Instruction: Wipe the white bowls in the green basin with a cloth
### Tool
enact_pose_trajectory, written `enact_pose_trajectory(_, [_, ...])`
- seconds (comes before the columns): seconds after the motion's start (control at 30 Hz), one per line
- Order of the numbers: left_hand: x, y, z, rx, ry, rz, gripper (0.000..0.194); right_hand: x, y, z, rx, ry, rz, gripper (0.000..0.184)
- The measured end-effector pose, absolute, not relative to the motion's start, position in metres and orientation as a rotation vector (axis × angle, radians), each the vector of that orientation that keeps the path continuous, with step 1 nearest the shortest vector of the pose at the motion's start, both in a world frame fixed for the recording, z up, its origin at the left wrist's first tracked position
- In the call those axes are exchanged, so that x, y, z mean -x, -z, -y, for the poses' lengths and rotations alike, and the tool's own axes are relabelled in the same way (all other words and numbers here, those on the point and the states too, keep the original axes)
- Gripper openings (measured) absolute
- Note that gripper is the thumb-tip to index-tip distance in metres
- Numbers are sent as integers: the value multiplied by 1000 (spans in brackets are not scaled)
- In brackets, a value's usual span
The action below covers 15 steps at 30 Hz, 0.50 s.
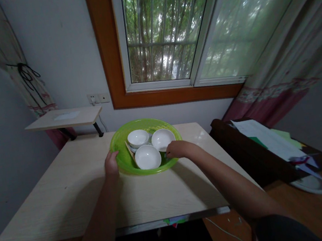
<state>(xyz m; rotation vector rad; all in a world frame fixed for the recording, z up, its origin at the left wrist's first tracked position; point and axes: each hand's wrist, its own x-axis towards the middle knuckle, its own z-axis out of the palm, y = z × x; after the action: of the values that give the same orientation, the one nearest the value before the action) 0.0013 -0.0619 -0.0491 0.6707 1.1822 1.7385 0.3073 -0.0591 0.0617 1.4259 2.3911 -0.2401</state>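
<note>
A bright green plastic basin [119,142] sits on a pale wooden table [77,188]. Inside it lie three white bowls: one at the front [147,156], one at the back left [138,137] stacked on another, one at the back right [162,138]. A wooden utensil [129,149] leans along the basin's left inside. My left hand [111,163] grips the basin's near left rim, fingers curled over it. My right hand [177,149] reaches into the basin's near right side, fingers closed beside the front bowl; what they pinch is hidden.
A small raised shelf [65,118] stands at the table's back left. A dark desk [252,151] with papers [266,133] is to the right. A window [167,36] with curtains [289,78] is behind.
</note>
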Motion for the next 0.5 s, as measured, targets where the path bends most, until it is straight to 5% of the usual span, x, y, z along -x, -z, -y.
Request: enact_pose_trajectory(0.5, [-3, 49, 66, -706, -1778, -1159, 14, -295, -76, 77, -1269, 446, -2378, 33])
